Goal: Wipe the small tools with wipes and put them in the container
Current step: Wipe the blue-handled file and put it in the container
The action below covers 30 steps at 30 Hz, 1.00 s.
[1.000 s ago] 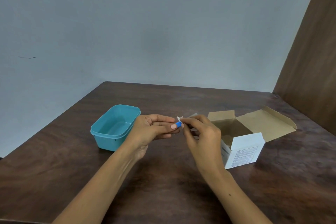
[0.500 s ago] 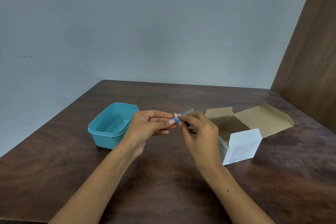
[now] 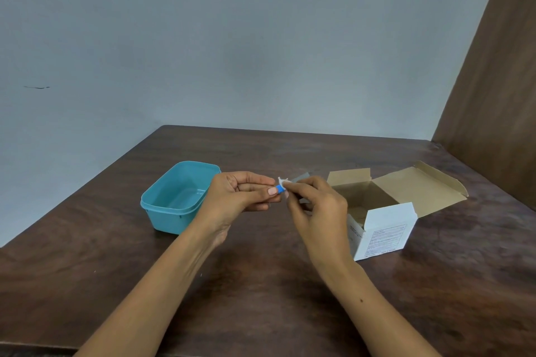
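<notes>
Between both hands, left hand (image 3: 237,194) pinching blue tool (image 3: 279,189), right hand (image 3: 316,206) pressing wipe (image 3: 282,182)

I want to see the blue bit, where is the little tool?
In the head view the small tool is mid-frame above the table, pinched between the left hand and right hand, with the teal container left of it.

An open cardboard box (image 3: 385,229) stands on the wooden table (image 3: 261,284).

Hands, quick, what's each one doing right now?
Left hand: pinches the small blue-handled tool.
Right hand: pinches a white wipe against the tool's grey end.
</notes>
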Available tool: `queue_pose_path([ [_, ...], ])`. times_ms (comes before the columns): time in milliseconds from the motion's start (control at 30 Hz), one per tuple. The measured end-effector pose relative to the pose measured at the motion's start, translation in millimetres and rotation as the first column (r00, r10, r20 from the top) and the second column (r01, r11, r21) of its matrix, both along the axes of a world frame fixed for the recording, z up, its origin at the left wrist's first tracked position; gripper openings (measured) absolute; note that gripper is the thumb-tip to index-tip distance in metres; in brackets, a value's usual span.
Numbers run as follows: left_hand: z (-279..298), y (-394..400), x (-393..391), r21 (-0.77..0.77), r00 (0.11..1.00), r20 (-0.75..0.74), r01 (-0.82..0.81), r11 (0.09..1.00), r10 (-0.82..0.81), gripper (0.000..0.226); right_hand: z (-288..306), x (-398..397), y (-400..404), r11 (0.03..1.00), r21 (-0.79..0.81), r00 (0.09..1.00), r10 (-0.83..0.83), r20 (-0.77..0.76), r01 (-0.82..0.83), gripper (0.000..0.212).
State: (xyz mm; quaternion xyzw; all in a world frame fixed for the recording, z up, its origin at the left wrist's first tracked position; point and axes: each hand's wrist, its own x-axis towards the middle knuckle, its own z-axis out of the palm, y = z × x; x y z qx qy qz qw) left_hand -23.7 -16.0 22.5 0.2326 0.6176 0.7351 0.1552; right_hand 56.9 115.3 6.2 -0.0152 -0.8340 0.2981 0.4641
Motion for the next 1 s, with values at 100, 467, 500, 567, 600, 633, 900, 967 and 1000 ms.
queue_pose_path([
  [100,0.2,-0.5,0.3,0.006,1.000,0.005,-0.006,1.000,0.006,0.022,-1.4,0.2,-3.4,0.998,0.027,0.998,0.058,0.015,-0.058,0.020],
  [467,0.2,-0.8,-0.6,-0.013,1.000,0.017,0.003,1.000,-0.003,0.018,-1.7,-0.9,-2.0,0.999,0.014,0.999,0.038,-0.003,-0.038,0.020],
  [500,0.3,-0.8,-0.5,-0.012,1.000,0.018,-0.002,1.000,0.002,0.019,-2.4,-1.0,-3.2,0.998,0.025,0.998,0.056,0.001,-0.056,0.020],
  [567,0.2,-0.6,-0.9,-0.005,1.000,0.026,-0.007,1.000,0.007,0.022,-2.7,-1.3,-3.4,0.997,0.033,0.997,0.073,0.007,-0.073,0.021],
  [600,0.1,-0.7,-1.3,-0.004,1.000,0.031,-0.003,1.000,0.003,0.022,-2.5,-1.3,-2.9,0.997,0.034,0.997,0.071,0.009,-0.071,0.021],
  [633,0.1,-0.6,-1.5,-0.005,0.999,0.035,0.004,1.000,-0.004,0.020,-2.2,-1.2,-2.1,0.998,0.037,0.998,0.057,0.009,-0.058,0.021],
  [900,1.2,-0.9,-0.9,-0.008,0.999,0.047,0.004,1.000,-0.003,0.023,-1.5,-1.3,0.3,1.000,0.012,1.000,0.020,-0.005,-0.020,0.021],
  [967,1.3,-0.7,-0.1,0.004,0.998,0.057,0.008,1.000,-0.008,0.022,-3.1,-1.0,-2.3,0.998,0.025,0.999,0.051,0.002,-0.051,0.021],
  [1000,1.4,-0.8,0.0,0.008,0.998,0.065,0.008,1.000,-0.009,0.021,-3.7,-1.3,-2.9,0.998,0.032,0.998,0.059,0.005,-0.059,0.021],
])
